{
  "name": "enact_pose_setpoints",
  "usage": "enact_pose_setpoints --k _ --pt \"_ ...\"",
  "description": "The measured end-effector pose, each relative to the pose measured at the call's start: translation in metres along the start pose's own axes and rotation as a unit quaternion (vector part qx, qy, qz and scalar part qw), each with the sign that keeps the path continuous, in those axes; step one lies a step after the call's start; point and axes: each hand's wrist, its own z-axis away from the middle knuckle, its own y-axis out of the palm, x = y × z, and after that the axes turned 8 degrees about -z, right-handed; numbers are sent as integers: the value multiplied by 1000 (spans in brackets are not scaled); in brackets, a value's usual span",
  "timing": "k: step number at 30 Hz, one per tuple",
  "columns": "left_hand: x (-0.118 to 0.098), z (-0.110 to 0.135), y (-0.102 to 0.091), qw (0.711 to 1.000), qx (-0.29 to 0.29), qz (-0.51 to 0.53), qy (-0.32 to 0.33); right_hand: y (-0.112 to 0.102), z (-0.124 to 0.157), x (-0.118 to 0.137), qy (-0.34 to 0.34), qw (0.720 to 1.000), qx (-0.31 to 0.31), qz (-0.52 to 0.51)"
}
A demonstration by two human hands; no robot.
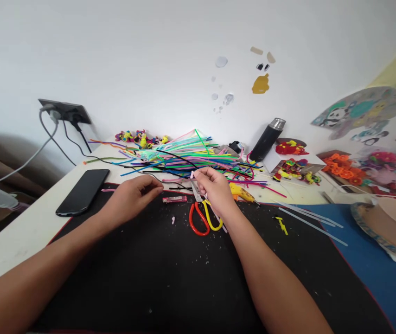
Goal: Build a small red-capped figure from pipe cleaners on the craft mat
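Observation:
My right hand (215, 188) is closed in a pinch on a pale pink pipe cleaner (193, 175), whose short bent tip sticks out past the fingertips. Beneath it lie scissors (199, 218) with one red and one yellow handle loop. A thin pale strip (223, 227) shows below the palm; whether it joins the pipe cleaner I cannot tell. To the left, my left hand (137, 197) hovers over the mat with thumb and fingers pressed together, and what they hold, if anything, is hidden. Between the hands are a pink lighter (175, 199) and a small pink scrap (173, 220).
A heap of coloured pipe cleaners (184, 155) lies against the wall. Around the black mat (142, 273) are a phone (83, 192), a yellow glue gun (243, 193), clear sticks (312, 226), a yellow piece (282, 226), a black flask (267, 139) and a round container (375, 232).

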Motion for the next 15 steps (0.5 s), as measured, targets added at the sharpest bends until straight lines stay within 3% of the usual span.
enact_pose_setpoints --k 5,9,12,15 --pt "-35 -4 22 986 66 -65 137 -10 -4 11 -36 998 -40 -40" --pt "-65 -8 38 971 96 -76 203 -23 -10 18 -63 994 -64 -67" --pt "-81 -18 44 965 104 -108 213 -36 -16 23 -77 990 -90 -83" --pt "-95 -41 48 970 105 -142 164 -44 -19 27 -86 984 -109 -111"
